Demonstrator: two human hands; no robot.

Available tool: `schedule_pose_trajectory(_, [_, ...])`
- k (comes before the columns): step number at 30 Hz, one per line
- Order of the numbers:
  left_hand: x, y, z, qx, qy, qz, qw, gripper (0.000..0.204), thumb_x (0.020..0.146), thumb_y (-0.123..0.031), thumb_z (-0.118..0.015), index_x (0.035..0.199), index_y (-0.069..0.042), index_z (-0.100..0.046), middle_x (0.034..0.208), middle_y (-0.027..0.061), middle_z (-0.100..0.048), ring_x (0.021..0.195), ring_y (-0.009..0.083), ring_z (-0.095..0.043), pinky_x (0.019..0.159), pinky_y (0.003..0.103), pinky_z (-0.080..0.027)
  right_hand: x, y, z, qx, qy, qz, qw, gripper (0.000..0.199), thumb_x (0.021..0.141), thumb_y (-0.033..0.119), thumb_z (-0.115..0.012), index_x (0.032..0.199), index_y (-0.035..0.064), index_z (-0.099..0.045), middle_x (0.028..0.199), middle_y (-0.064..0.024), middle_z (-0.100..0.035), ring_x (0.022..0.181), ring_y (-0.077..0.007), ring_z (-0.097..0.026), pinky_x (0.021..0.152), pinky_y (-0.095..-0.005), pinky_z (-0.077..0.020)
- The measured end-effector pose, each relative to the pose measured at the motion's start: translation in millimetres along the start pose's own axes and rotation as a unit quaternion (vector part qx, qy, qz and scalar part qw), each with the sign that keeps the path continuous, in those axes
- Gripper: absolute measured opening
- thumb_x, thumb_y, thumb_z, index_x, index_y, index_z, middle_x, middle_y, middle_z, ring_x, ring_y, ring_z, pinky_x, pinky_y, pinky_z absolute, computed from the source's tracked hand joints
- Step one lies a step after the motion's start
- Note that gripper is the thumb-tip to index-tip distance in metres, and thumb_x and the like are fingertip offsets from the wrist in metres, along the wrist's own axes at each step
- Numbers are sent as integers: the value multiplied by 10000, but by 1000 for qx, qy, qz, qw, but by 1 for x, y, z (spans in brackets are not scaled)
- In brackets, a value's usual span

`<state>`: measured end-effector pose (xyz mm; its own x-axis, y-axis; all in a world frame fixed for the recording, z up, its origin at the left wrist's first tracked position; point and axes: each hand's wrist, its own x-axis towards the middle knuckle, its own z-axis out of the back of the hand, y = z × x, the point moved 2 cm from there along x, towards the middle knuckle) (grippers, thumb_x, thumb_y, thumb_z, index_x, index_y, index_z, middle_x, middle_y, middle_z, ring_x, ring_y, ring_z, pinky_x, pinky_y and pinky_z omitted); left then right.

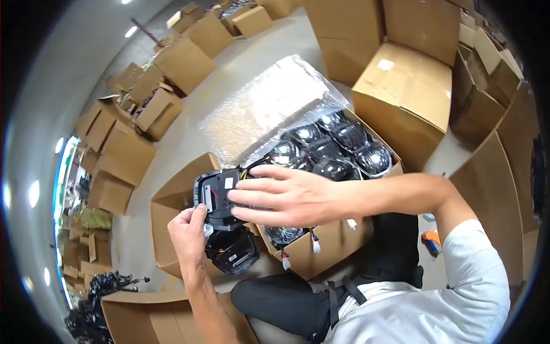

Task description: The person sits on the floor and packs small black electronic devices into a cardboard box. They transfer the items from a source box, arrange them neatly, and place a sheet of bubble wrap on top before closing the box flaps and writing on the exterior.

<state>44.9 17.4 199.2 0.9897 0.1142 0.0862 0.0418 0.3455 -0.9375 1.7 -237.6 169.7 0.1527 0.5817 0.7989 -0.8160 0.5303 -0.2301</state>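
My left hand (188, 232) pinches the lower left edge of a black plastic housing (220, 217), thumb on top. The housing has a small white label and coloured wires at its far end. Across its right side lies my right hand (295, 198), fingers stretched out and apart, covering part of it. Just below, a similar black housing (234, 253) rests partly in the left open box (175, 189). In the cardboard box (338, 243) ahead of me sit several rounded, shiny black units (326, 150), some in clear wrap. White connectors (315, 246) on wires hang over its near side.
Bubble wrap (275, 106) spreads beyond the box. A closed carton (404, 86) stands at the far right. Another open box (140, 321) is at the lower left, beside black wired parts (94, 307). An orange and blue tool (431, 242) lies on the floor to my right.
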Motion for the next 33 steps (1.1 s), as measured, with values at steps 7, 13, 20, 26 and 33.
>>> schedule_pose_trajectory(7, [27, 22, 28, -188, -53, 14, 981, 477, 1042, -453, -608, 950, 10, -678, 569, -26, -468, 378, 39, -311, 351, 211, -203, -40, -103, -102, 214, -48, -386, 896, 371, 840, 66, -726, 1197, 14, -640, 970, -152, -703, 866, -262, -719, 693, -327, -572])
schedule_pose_trajectory(13, [41, 44, 48, -325, -78, -24, 942, 463, 1079, -402, -549, 1022, 43, -667, 559, 7, -498, 348, 63, -281, 357, 222, -230, -99, -136, -229, 614, -106, -694, 361, 204, 943, 124, -753, 1081, 3, -663, 945, -69, -694, 775, -149, -679, 681, -299, -636])
schedule_pose_trajectory(20, [65, 89, 51, -487, -60, -26, 871, 468, 1083, -430, -519, 1028, 6, -678, 566, 19, -518, 338, 83, -273, 357, 227, -220, -149, -122, -283, 334, 194, -765, 515, 481, 900, 260, -773, 1141, -116, -596, 1108, -242, -664, 968, -378, -700, 788, -483, -602])
schedule_pose_trajectory(26, [58, 82, 51, -485, -114, -56, 865, 445, 1063, -444, -548, 974, -26, -673, 601, 19, -501, 377, 96, -286, 422, 262, -225, -72, -66, -205, 491, 176, -617, 589, 575, 987, 471, -660, 1137, -82, -611, 1060, -243, -698, 839, -313, -735, 737, -454, -598])
schedule_pose_trajectory(33, [36, 56, -28, -466, 126, -159, 861, 587, 1116, -489, -387, 1011, -23, -728, 527, 13, -475, 346, 86, -265, 423, 250, -257, -42, -7, -160, 753, 211, -584, 218, 1105, 882, 901, -361, 1460, -37, -459, 1243, -347, -612, 1067, -367, -698, 915, -454, -614])
